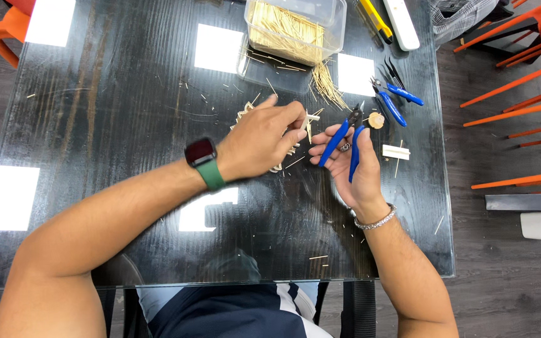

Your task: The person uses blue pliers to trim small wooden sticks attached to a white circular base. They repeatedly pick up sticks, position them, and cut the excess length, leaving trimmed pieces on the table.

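1. Our left hand [264, 141], fingers pinched together on a small toothpick piece [310, 120], sits mid-frame over the table [95, 125].
2. Our right hand [353, 164], fingers wrapped around blue-handled cutters [344, 134], lies just right of it.

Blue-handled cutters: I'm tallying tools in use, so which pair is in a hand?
The blue-handled cutters gripped in the right hand. The other blue-handled pair lies untouched on the black table, farther from the person.
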